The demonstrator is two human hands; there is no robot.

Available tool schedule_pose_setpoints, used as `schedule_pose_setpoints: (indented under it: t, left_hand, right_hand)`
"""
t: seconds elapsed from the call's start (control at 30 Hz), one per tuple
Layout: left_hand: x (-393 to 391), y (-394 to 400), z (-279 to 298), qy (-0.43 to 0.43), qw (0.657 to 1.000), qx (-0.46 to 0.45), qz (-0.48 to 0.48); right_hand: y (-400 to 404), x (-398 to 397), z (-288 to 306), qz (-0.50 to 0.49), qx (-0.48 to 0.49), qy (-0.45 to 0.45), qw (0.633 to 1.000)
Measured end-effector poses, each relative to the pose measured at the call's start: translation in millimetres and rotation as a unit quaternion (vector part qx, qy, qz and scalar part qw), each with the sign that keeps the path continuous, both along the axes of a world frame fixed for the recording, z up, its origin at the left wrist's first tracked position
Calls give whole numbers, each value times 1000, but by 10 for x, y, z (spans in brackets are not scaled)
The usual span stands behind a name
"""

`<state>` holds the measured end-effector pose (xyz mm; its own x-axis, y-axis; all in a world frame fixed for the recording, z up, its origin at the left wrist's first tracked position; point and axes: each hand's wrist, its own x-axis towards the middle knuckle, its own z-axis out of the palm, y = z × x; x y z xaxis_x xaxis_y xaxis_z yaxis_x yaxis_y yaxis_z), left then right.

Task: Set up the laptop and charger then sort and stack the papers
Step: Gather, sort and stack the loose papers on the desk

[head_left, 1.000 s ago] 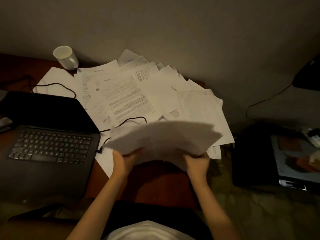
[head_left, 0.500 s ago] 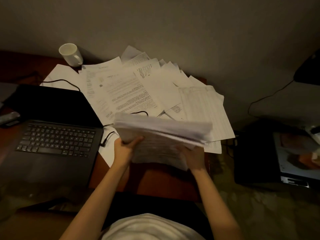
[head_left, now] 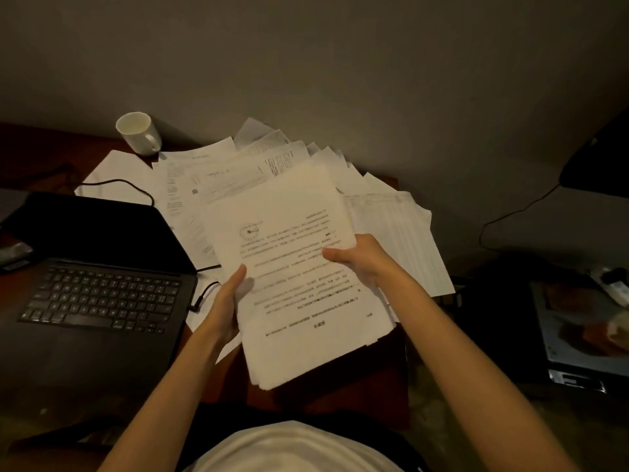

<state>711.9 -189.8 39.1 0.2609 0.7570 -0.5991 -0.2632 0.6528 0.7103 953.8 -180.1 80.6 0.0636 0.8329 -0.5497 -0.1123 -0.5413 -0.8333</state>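
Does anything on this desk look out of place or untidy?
Yes. Loose papers lie fanned out, unaligned, across the desk behind the stack held by both hands, left and right. A black cable runs over some sheets. The stack's printed text is upside down.

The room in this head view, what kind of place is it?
Probably a home study corner or small office: an open laptop on a wooden desk, loose papers spread across it, and a white mug by the wall.
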Motion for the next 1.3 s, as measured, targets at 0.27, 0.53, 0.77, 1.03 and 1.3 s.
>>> schedule_pose_setpoints:
  t: [0.27,0.53,0.77,1.03,1.3]
  left_hand:
    - [-244,-120,-50,101,984,124,-76]
    - [-237,-117,-55,125,981,144,38]
    - [-112,-32,-74,116,977,160,81]
    - [20,42,-162,123,979,145,73]
    - [104,68,-172,116,979,151,75]
  right_hand:
    - [126,-246,-174,1,-6,11,1000]
    - [98,227,-848,-126,-182,-323,920]
    - [-298,641,-1245,-197,-415,-371,807]
    - [-528,667,-1424,-312,-275,-133,900]
    - [-421,485,-1452,-494,-97,-243,829]
